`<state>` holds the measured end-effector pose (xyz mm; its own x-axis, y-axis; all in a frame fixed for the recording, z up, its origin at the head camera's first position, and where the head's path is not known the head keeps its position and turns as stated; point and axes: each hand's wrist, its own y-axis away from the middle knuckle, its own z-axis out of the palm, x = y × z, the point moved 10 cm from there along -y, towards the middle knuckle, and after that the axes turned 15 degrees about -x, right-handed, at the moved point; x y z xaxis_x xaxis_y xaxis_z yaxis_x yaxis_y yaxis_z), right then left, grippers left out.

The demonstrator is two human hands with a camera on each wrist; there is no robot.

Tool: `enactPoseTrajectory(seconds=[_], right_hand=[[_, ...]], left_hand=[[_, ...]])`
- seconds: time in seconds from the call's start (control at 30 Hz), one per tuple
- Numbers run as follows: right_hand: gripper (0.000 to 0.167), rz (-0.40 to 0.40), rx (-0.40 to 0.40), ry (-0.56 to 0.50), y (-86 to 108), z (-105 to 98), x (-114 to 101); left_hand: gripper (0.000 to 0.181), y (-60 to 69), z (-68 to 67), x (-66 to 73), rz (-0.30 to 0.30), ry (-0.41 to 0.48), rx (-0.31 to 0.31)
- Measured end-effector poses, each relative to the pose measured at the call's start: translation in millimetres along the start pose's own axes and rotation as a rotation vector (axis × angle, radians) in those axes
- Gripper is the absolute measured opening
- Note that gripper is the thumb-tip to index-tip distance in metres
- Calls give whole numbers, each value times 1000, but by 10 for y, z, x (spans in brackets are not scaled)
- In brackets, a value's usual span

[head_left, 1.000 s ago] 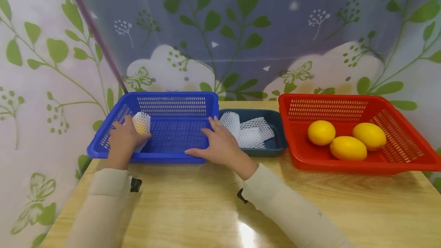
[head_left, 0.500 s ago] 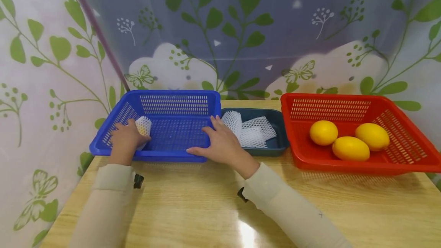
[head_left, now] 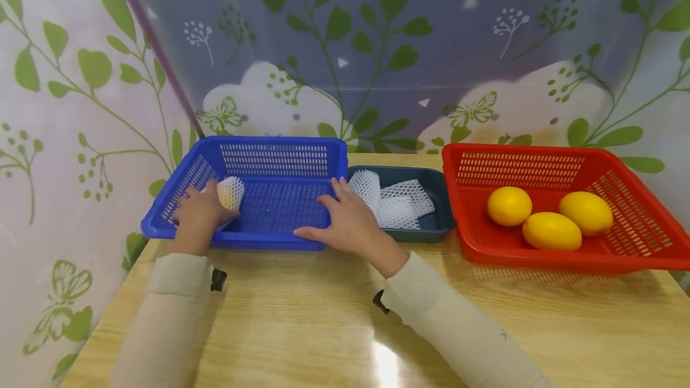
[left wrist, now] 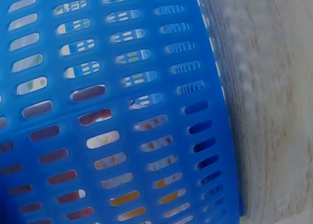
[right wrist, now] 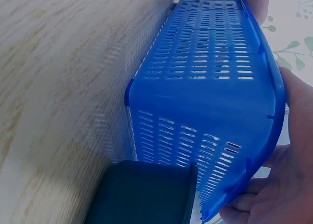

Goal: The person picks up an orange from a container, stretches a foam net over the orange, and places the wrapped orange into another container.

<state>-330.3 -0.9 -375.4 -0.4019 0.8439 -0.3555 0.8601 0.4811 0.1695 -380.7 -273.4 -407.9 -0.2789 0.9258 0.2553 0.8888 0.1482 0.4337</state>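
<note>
Inside the left end of the blue basket [head_left: 269,243], my left hand [head_left: 198,215] holds a yellow lemon-like fruit in a white foam net sleeve [head_left: 232,194]. The thumb lies along its near side; much of the fruit is hidden by the hand. My right hand [head_left: 353,223] grips the basket's front right corner, thumb over the front rim and fingers over the right rim. In the right wrist view several fingers [right wrist: 244,202] bend at the rim. Through the basket's slots, the left wrist view shows bits of white netting [left wrist: 104,139] and yellow.
A dark green tray [head_left: 444,220] with several white foam net sleeves [head_left: 396,213] stands against the blue basket's right side. Right of it is a red basket [head_left: 539,260] with three bare yellow fruits [head_left: 552,231]. All stand on a wooden table [head_left: 302,316] before a patterned curtain.
The netted fruit has shifted slightly right within the blue basket, with my left hand on it. My right hand keeps its place at the corner. The head view has drifted slightly.
</note>
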Motion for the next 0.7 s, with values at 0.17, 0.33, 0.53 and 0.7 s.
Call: enactPoseTrajectory(seconds=[0.17,0.33,0.53,0.7], right_hand=[[86,-7,-11,4,1,-4,-8],[83,-11,-28,23,2,-8,-22],[80,-34,-35,70,11,-9,-68],[77,-55,-48,101,85,-37,-105]], left_hand=[[97,10,-16,28,21,6,5],[95,7,-55,36,42,50,31],[82,70,-183,47,88,96,106],[73,196,-308,124,135,102,167]])
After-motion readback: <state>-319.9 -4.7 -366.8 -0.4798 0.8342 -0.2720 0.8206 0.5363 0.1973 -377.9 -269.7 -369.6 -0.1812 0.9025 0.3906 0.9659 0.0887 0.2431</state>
